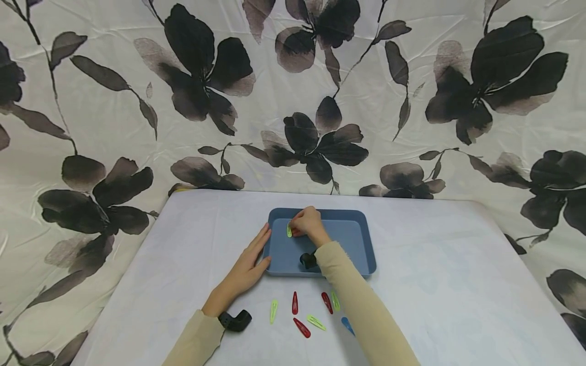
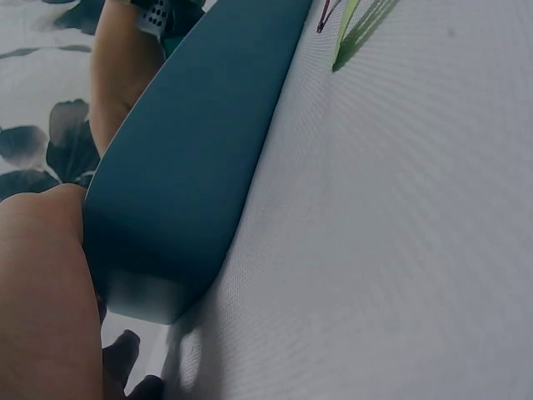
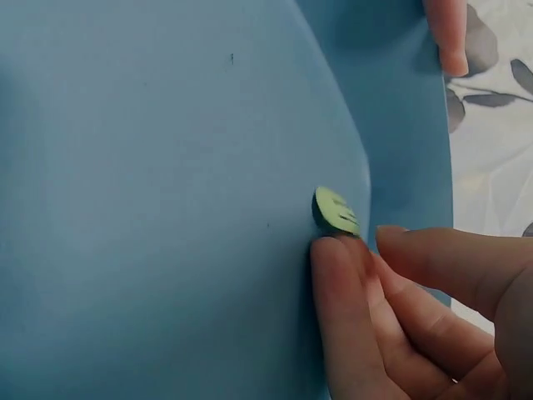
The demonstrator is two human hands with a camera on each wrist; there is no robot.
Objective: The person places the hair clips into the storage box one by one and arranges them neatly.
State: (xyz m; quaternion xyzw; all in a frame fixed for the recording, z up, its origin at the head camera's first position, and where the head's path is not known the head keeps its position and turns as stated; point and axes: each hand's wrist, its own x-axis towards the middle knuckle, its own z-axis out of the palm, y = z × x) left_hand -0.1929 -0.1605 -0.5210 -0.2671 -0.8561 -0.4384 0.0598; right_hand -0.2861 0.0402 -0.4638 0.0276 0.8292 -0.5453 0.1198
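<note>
My left hand point(image 1: 247, 264) lies against the left side of a blue tray point(image 1: 371, 254), fingers extended along its rim. Inside the tray, near the back left, my right hand point(image 1: 309, 223) holds a light green snap hair clip point(image 3: 336, 212) at its fingertips. The clip's wide end sticks out past the fingers, and its other end is hidden by them. In front of the tray lie more hair clips: a red clip point(image 1: 295, 303), a second red clip point(image 1: 301, 328), a green clip point(image 1: 273, 311) and a blue clip point(image 1: 347, 325) partly behind the right sleeve.
A white cloth covers the table point(image 1: 435, 264). Another red clip point(image 1: 327, 303) and green clip point(image 1: 336, 301) lie close together near the right forearm, with a further green clip point(image 1: 316, 322) in front. Behind the table hangs a flowered curtain point(image 1: 274, 91).
</note>
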